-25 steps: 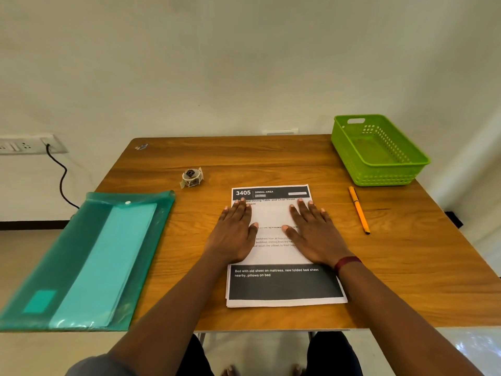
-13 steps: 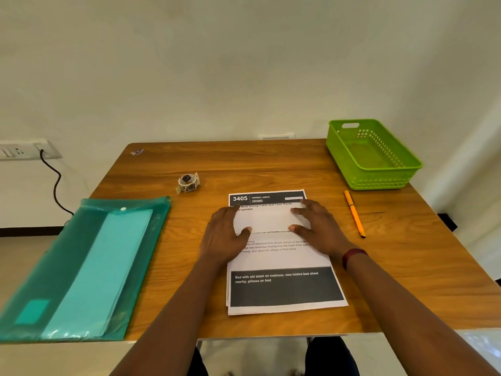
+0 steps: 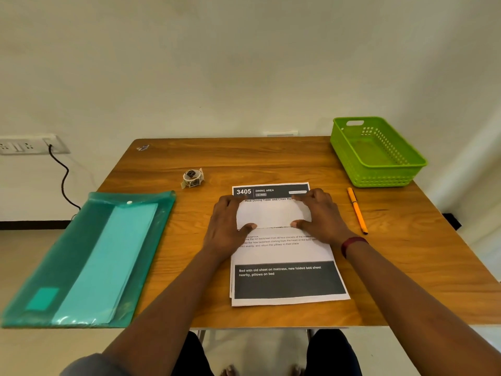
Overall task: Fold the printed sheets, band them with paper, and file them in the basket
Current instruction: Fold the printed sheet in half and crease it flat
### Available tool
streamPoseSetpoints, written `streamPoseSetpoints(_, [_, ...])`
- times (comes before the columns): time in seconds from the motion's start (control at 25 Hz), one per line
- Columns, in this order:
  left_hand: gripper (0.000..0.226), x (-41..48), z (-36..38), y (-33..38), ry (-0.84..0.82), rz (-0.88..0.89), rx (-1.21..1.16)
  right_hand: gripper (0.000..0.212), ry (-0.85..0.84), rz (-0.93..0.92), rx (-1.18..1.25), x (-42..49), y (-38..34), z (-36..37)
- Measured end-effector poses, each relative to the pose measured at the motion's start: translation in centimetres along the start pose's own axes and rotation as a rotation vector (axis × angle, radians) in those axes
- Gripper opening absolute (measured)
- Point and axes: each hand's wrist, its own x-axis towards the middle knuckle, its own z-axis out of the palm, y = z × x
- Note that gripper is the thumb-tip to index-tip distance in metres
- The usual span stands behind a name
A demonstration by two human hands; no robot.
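Note:
A stack of printed sheets [image 3: 287, 280] lies in the middle of the wooden table [image 3: 271, 161], with a dark header "3405 DINING AREA" at its far end. A small white folded piece of paper [image 3: 273, 214] lies on the stack's upper part. My left hand [image 3: 225, 226] holds its left end and my right hand [image 3: 322, 218] its right end, each with fingers curled over the far edge and thumb at the near edge. The green plastic basket [image 3: 379, 175] stands at the far right corner with nothing in it.
An orange pen [image 3: 357, 210] lies right of the stack. A small roll of stickers [image 3: 192, 177] sits left of the stack's far end. A green transparent folder [image 3: 67, 256] with teal paper overhangs the table's left edge. A wall socket with a black cable [image 3: 61, 180] is at the left.
Both hands lay flat on the stack a second ago. They have since curled and drawn apart to the ends of the white folded paper now showing between them.

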Motion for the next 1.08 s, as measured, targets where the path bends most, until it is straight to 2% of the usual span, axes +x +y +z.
streamPoseSetpoints(0.12, [0.067, -0.2, -0.7, 1.1, 0.062, -0.025, -0.02, 0.071, 0.102, -0.032, -0.028, -0.5, -0.7, -0.5])
streamPoseSetpoints(0.36, [0.082, -0.1, -2.1, 2.6, 0.14, 0.07, -0.113, 0.04, 0.281, -0.098, 0.051, -2.0, -0.9, -2.2])
streamPoseSetpoints(0.44, [0.073, -0.2, -2.6, 2.8, 0.121, 0.109, -0.078, 0.033, 0.304, -0.118, 0.088, -2.4, -1.2, -2.6])
streamPoseSetpoints(0.6, [0.031, -1.0, -2.7, 2.0, 0.105, 0.244, 0.062, 0.02, 0.34, -0.19, 0.102, -3.4, -1.7, -2.6])
streamPoseSetpoints(0.68, [0.023, -1.6, -2.4, 1.7, 0.072, 0.27, 0.139, 0.015, 0.319, -0.207, 0.075, -3.9, -1.7, -1.9])
streamPoseSetpoints(0.8, [0.027, -2.7, -1.8, 1.6, 0.0, 0.28, 0.216, 0.015, 0.247, -0.199, 0.067, -5.0, -1.6, -1.0])
streamPoseSetpoints(0.92, [0.031, -3.5, -1.4, 1.9, -0.068, 0.209, 0.24, 0.02, 0.16, -0.143, 0.077, -6.0, -1.3, -0.1])
streamPoseSetpoints(1.08, [0.044, -4.3, -1.1, 2.3, -0.17, 0.129, 0.244, 0.045, 0.059, -0.127, -0.01, -7.4, -1.2, 1.4])
